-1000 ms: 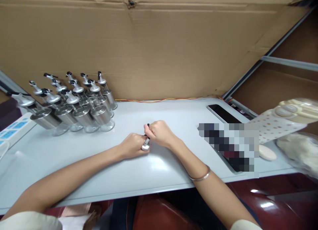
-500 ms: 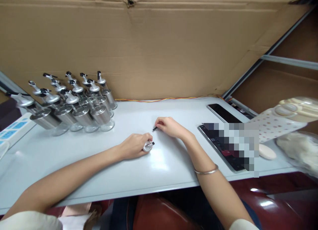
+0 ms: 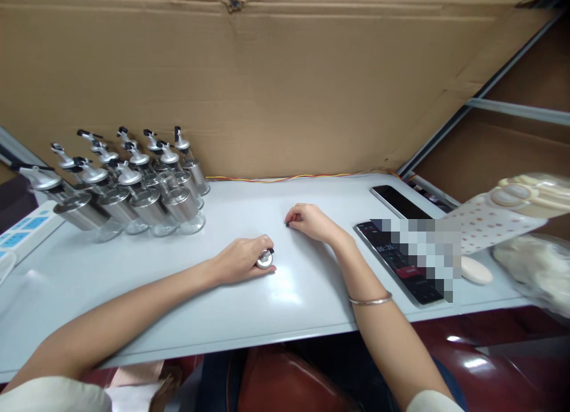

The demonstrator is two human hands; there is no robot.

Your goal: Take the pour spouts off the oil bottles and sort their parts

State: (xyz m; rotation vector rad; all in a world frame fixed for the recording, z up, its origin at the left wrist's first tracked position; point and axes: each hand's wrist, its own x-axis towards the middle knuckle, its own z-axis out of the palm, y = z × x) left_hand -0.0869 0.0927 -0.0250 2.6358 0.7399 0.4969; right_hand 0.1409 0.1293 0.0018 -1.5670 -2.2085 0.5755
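Note:
My left hand (image 3: pixel 243 259) rests on the white table, its fingers wrapped round a silver pourer cap (image 3: pixel 265 258) with a small black part at its top. Up and to the right of it, my right hand (image 3: pixel 309 221) is closed in a pinch on a small black piece (image 3: pixel 288 224), mostly covered by the fingertips. The two hands are apart. At the left stand several glass oil bottles (image 3: pixel 145 205) with steel sleeves, most topped by silver pourers with black flaps; the one in front at the right has a bare glass neck.
A power strip (image 3: pixel 31 228) lies at the left edge. On the right are a phone (image 3: pixel 401 202), a larger phone showing a timer (image 3: pixel 387 252), a pale oval object (image 3: pixel 476 270), a dotted pouch (image 3: pixel 499 228) and a plastic bag (image 3: pixel 534 266). Cardboard (image 3: pixel 285 91) stands behind.
My right hand has moved slightly right and away from the left hand, with the small black piece. In my left hand the pourer cap has turned a little.

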